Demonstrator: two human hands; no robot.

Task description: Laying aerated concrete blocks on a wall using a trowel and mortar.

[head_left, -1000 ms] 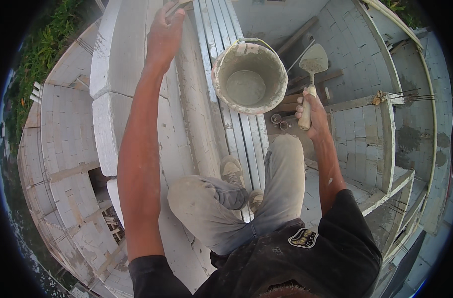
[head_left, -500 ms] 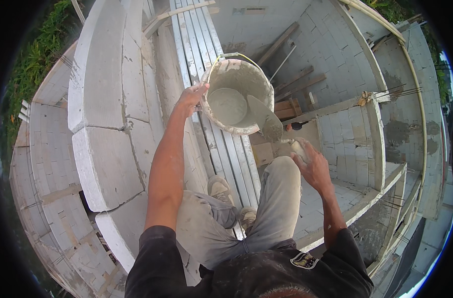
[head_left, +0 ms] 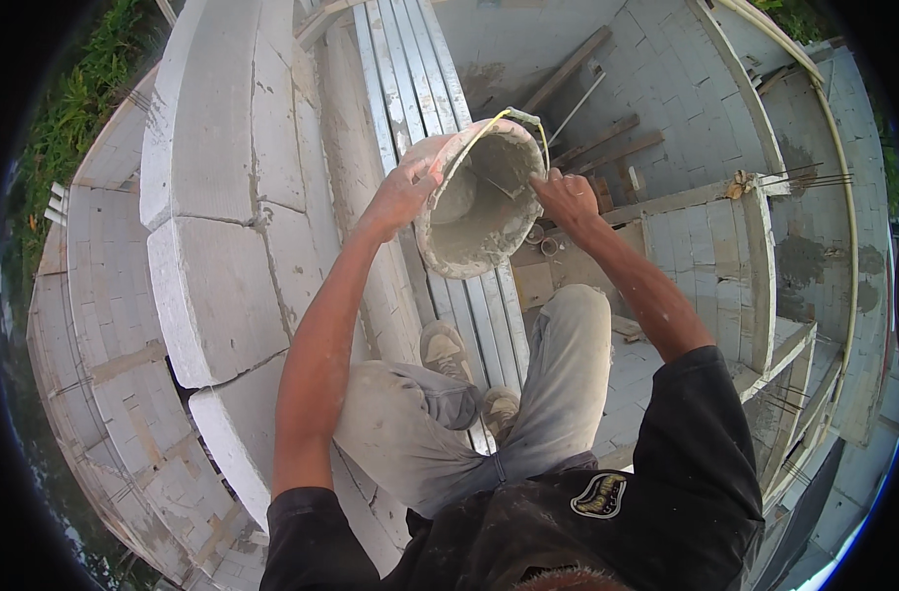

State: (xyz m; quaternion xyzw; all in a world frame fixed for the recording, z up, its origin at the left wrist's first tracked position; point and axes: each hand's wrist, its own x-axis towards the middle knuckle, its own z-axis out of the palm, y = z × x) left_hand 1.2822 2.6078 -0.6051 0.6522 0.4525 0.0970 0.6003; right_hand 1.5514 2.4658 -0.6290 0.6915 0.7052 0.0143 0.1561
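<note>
Left hand (head_left: 408, 197): beside the left of the bucket, fingers bent over the rim and closed on it.
Right hand (head_left: 570, 202): at the rim's right edge, fingers curled in nearly to a fist; what they close on is hidden, so I cannot tell what it has hold of.
Bucket (head_left: 459, 254): between the two hands, over the metal bars, tilted so its mouth turns to the right and its pinkish outer wall shows on the left; grey mortar coats the inside. Whether its base touches the bars cannot be seen.
Bucket handle (head_left: 485, 128): thin, partly yellow, arched above the far rim.
Flat blade (head_left: 499, 179): inside the bucket, mortar-grey, its edges hard to make out.
Metal bars (head_left: 487, 325): several shiny lengths, side by side, running away from the person's shoes (head_left: 445, 350).
Ledge (head_left: 356, 177): a rough, mortar-stained strip between the bars and the wall.
Block wall (head_left: 223, 295): large pale blocks along the left, with dark cracks at the joints.
Room below: pale block walls (head_left: 671, 89) on the right, wooden planks (head_left: 568, 69) leaning in the far corner, two small round containers (head_left: 550, 247) near the bucket.
Right side: a concrete post (head_left: 763, 286), thin rods (head_left: 814, 182) jutting out, a long pale hose (head_left: 832, 123).
</note>
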